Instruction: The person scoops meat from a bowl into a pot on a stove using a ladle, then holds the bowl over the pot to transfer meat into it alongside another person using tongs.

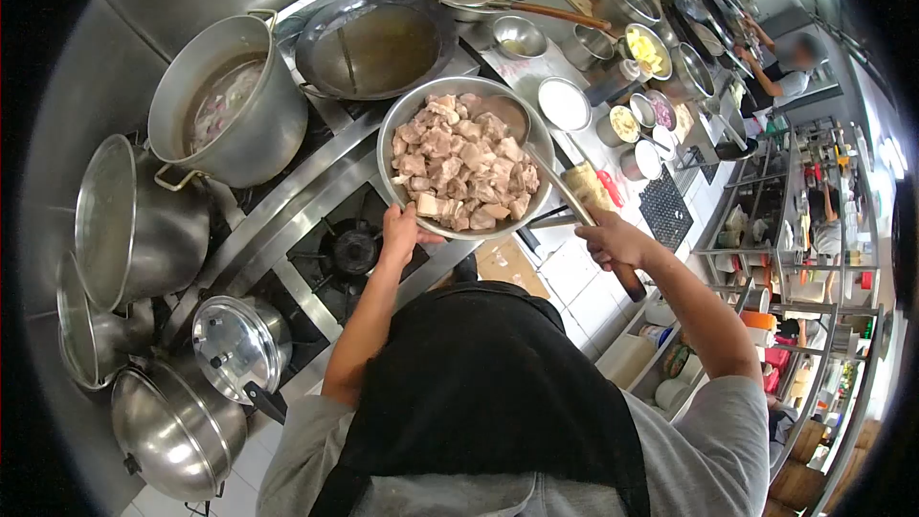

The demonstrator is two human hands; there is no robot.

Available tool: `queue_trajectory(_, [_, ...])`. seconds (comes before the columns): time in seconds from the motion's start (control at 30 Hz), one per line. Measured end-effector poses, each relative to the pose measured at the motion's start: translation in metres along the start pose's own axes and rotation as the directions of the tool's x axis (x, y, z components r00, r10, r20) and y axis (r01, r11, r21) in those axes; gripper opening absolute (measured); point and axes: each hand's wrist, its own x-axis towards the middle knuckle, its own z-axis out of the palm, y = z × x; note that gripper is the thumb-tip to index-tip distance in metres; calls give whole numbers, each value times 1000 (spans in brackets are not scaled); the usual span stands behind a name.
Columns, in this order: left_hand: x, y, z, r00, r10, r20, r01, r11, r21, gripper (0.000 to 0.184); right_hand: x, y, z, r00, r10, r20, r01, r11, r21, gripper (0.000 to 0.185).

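Note:
A wide metal bowl (547, 155) full of pale cooked meat chunks (458, 161) is in front of me, over the edge of the stove. My left hand (404, 235) grips its near rim, fingers wrapped round the edge. My right hand (617, 241) is closed around the handle of a ladle (563, 187), whose end is dark brown. The ladle's round head rests inside the bowl at its far right, against the meat. Part of the bowl's underside is hidden from me.
Behind the bowl sits a dark wok (383, 50) with brownish liquid. A tall pot (244, 124) stands left of it; a lidded pressure cooker (239, 349) is lower left. A burner (348, 247) lies near my left forearm. Containers of ingredients and a white bowl (565, 103) stand right. Another person (780, 81) works far right.

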Motion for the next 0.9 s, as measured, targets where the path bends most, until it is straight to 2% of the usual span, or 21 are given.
queue_trajectory(0.03, [0,1,0,1000,6,6,-6,1000,-17,33,-6,4,-4,999,-17,29,16,999,32,18])
queue_trajectory(0.13, [-4,2,1,999,26,26,-25,999,-43,33,-30,-2,-20,993,67,99,-79,990,121,15])
queue_trajectory(0.23, [-4,5,1,998,13,58,-11,999,-37,34,-5,14,1,999,23,45,-27,994,106,14])
queue_trajectory(0.33, [-1,4,-1,999,-34,10,34,999,-31,35,2,17,12,993,6,121,-45,946,321,11])
queue_trajectory(0.47, [-4,-2,0,999,-6,51,9,998,-59,37,-4,22,0,975,-50,217,-82,828,555,11])
queue_trajectory(0.63, [-7,-4,-3,997,-18,80,27,994,-110,39,-14,24,4,968,-112,225,-89,686,722,12])
queue_trajectory(0.83, [-5,-6,-11,994,-41,100,51,994,-99,41,-14,29,-2,961,-130,244,-100,659,745,20])
queue_trajectory(0.9, [-6,-5,-11,994,-45,100,55,993,-101,40,-1,30,7,985,-97,142,-13,778,628,21])
